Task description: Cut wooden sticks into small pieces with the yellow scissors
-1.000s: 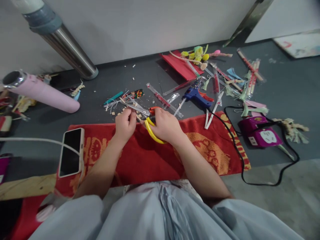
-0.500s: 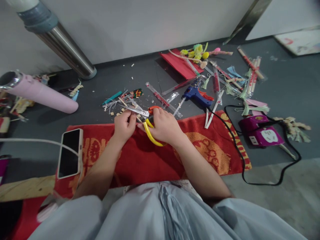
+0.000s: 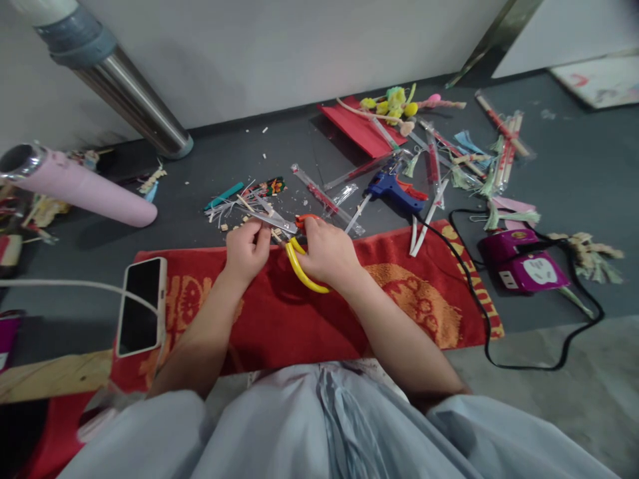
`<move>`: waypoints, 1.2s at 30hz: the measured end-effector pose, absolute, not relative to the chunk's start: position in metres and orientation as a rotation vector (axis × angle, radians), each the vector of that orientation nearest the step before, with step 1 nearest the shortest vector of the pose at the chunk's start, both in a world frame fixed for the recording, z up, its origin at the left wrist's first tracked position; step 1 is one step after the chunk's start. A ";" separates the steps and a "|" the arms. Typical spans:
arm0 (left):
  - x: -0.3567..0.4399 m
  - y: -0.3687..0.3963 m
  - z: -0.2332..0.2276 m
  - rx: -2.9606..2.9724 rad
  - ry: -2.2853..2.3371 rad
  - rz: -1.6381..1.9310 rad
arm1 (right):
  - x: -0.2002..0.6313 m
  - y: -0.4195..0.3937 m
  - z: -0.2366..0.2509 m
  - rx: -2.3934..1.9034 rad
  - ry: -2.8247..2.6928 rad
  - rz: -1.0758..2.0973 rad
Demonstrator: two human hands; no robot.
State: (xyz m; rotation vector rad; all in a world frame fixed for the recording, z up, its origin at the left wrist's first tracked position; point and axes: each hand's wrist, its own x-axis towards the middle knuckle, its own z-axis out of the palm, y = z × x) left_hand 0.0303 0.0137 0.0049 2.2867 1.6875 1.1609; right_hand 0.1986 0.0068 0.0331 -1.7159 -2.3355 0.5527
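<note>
Inventory was taken from largest to smallest. I counted one grey tabletop [image 3: 224,156] and one red towel [image 3: 299,319] with orange patterning along its near edge. At the left I recorded one steel cylinder [image 3: 140,100], one pink tumbler [image 3: 94,189] and one white-framed phone [image 3: 136,327], the last lying on the towel with a white cable across it. At the right I noted one purple power block [image 3: 510,258]; at the back, one red envelope [image 3: 344,130]; near my right hand [image 3: 332,253], one blue glue gun [image 3: 397,193]. One teal pen [image 3: 224,197] lay beyond my left hand [image 3: 248,249]. The small pale chips [image 3: 224,227] beside the blades were several, too small to count reliably.

One pair of scissors [image 3: 287,225] was found between my two hands, above the towel's far edge. Its two handle loops were one yellow, plainly visible, and one orange, partly covered by my right hand; its two silvery blades stood slightly parted, pointing left. My right fingers were wrapped around the handles. My left fingers were curled, thumb towards forefinger, beside the blades; whether they gripped anything I could not tell.
</note>
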 end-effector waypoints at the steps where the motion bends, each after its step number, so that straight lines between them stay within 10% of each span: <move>1: 0.030 0.014 0.005 2.289 1.686 1.156 | 0.199 0.007 0.034 -1.730 -2.345 0.545; 36: 0.025 0.013 0.007 2.407 1.693 1.084 | 0.200 0.008 0.030 -1.697 -2.300 0.498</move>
